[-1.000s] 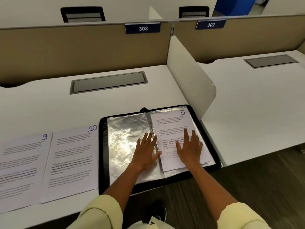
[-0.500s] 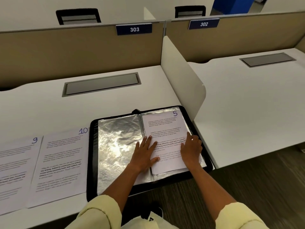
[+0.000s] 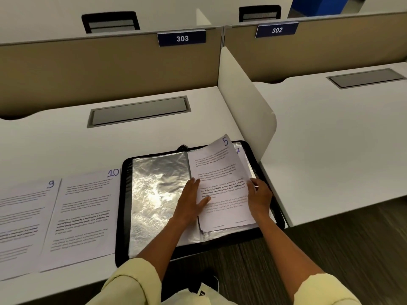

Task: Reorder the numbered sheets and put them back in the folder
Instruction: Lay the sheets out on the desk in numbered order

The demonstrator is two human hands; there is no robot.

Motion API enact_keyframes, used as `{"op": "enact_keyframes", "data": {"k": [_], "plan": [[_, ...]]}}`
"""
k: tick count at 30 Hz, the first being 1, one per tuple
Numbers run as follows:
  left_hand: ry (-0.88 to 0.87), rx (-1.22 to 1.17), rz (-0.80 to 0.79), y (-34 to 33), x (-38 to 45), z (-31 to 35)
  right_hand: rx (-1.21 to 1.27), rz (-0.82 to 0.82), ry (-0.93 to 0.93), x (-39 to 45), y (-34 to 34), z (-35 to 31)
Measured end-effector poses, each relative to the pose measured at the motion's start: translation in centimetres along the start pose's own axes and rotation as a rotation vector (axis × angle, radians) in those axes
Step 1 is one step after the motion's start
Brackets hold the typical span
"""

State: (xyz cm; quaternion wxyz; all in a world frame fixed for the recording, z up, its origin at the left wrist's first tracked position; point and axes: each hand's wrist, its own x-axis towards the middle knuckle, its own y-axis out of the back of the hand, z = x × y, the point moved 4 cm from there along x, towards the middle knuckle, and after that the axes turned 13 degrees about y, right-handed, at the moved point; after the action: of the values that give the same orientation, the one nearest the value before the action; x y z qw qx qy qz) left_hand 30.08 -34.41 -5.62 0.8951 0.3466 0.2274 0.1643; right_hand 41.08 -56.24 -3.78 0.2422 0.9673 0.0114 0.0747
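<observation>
Right hand [image 3: 259, 195] seemingly lifts sheet "5" [image 3: 220, 170]

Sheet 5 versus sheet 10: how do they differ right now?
Sheet 5 sits on the stack in the open folder, its right edge lifted by the right hand; sheet 10 lies flat on the desk, untouched, left of the folder. Both are white printed pages with blue handwritten corner numbers.

Sheet 5 [image 3: 218, 172] hides the sheets beneath; sheet 9 [image 3: 22, 216] runs off the left edge.
</observation>
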Motion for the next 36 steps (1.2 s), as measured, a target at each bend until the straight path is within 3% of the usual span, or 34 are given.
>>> {"op": "enact_keyframes", "data": {"k": [7, 11, 16, 23, 32, 36], "plan": [[0.123, -0.291, 0.113, 1.8, 1.1, -0.1, 0.143, 0.031, -0.081, 0.9, -0.8, 0.0], [0.296, -0.519, 0.145, 3.0, 1.3, -0.6, 0.215, 0.038, -0.13, 1.5, -2.2, -0.6], [0.443, -0.833, 0.116, 4.9, 1.5, -3.2, 0.294, 0.015, -0.123, 2.0, -4.1, -2.4], [0.49, -0.835, 0.183, 8.1, 2.2, -5.6, 0.32, -0.15, -0.131, 3.4, -8.6, -4.6], [0.528, -0.859, 0.298, 12.3, 8.0, -8.2, 0.088, -0.396, -0.023, 6.4, -13.2, -7.4], [0.521, -0.88, 0.31, 13.8, 10.9, -8.0, 0.019, -0.398, 0.001, 8.6, -15.0, -8.3]]}}
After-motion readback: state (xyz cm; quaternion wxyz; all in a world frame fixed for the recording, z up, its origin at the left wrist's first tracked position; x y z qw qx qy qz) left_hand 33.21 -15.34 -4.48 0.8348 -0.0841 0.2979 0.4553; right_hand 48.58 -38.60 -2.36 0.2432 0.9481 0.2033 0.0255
